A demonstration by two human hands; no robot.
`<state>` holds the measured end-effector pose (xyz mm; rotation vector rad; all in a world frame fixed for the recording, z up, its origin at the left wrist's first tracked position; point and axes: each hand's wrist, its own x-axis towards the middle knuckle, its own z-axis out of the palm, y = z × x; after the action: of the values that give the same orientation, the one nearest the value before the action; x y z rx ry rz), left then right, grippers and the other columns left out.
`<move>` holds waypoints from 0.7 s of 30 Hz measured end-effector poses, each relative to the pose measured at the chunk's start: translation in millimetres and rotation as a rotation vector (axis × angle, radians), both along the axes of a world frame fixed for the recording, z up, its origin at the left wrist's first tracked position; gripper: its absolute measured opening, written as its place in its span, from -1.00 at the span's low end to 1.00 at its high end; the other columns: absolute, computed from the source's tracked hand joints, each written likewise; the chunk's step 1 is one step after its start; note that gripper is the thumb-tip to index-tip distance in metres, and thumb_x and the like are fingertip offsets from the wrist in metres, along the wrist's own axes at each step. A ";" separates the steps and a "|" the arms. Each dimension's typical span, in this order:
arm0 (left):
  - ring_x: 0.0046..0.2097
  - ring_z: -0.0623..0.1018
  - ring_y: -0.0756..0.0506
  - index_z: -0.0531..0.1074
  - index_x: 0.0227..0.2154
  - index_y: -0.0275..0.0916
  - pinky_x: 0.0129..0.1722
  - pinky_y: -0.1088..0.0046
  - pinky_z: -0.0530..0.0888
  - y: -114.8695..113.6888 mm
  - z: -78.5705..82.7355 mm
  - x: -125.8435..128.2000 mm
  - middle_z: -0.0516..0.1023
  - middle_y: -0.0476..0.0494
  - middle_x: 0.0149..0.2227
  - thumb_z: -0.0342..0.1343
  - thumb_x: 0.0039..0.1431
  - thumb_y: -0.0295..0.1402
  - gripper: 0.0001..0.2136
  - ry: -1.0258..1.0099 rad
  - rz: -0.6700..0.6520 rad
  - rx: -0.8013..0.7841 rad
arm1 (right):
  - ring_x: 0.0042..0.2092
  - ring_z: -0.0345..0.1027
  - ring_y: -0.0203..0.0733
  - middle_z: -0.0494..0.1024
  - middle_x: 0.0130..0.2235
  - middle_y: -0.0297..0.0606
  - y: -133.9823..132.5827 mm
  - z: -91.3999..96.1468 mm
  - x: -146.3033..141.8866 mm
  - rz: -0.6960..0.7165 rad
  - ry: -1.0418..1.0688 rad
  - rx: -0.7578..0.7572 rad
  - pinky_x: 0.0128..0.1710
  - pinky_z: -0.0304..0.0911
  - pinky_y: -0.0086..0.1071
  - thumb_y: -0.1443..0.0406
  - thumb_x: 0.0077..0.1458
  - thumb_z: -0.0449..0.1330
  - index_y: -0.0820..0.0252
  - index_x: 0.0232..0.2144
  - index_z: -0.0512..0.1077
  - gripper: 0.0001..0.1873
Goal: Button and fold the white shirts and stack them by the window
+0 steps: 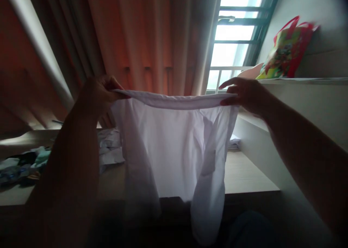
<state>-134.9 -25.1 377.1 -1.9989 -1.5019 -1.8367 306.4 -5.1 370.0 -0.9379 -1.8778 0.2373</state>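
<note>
Forearms rise from both lower corners. Left hand point(96, 92), mid-left, is curled closed, pinching one end of a white garment point(174, 146) by its folded top edge. Right hand point(246, 94), mid-right, nips the other end between thumb and nearly straight fingers. Keeping that edge taut and level should help the cloth hang flat. It hangs centre-frame over a pale table point(244, 175), with orange curtains point(141, 34) and a window point(233, 34) beyond.

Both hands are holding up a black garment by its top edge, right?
Not black: the head view shows the garment is white. The left hand and the right hand do hold it up by its top edge.
</note>
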 end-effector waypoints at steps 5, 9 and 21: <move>-0.49 0.34 0.02 0.51 -0.46 -0.44 -0.39 0.46 0.32 30.6 -9.4 3.2 0.42 0.01 -0.60 0.46 -0.24 -0.28 -0.65 0.182 -0.105 -0.569 | -0.50 0.03 -0.43 0.18 -0.64 -0.51 14.9 -15.4 14.8 -0.185 -0.359 -0.057 -0.40 -0.08 -0.33 0.26 0.01 0.37 0.28 -0.65 0.39 -0.67; -0.49 0.36 -0.01 0.55 -0.40 -0.40 -0.44 0.49 0.27 48.3 -32.3 -4.6 0.47 -0.02 -0.56 0.42 -0.15 -0.31 -0.71 0.093 -0.089 -0.544 | -0.53 -0.03 -0.43 0.13 -0.66 -0.53 24.7 -31.2 24.5 -0.109 -0.380 -0.176 -0.43 -0.12 -0.34 0.23 -0.02 0.41 0.24 -0.69 0.31 -0.59; -0.45 0.35 0.11 0.55 -0.27 -0.52 -0.09 0.17 0.44 26.6 8.0 -11.3 0.42 0.06 -0.51 0.39 -0.06 -0.33 -0.65 0.000 -0.161 -0.098 | -0.47 0.34 -0.34 0.51 -0.47 -0.23 9.1 16.5 37.7 -0.302 0.001 0.106 -0.40 0.25 -0.32 0.09 0.12 0.32 0.32 -0.40 0.49 -0.65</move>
<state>-146.3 1.5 385.1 -2.2252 -1.5002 -1.8519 344.1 4.0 386.5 -1.1310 -1.7026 -0.0437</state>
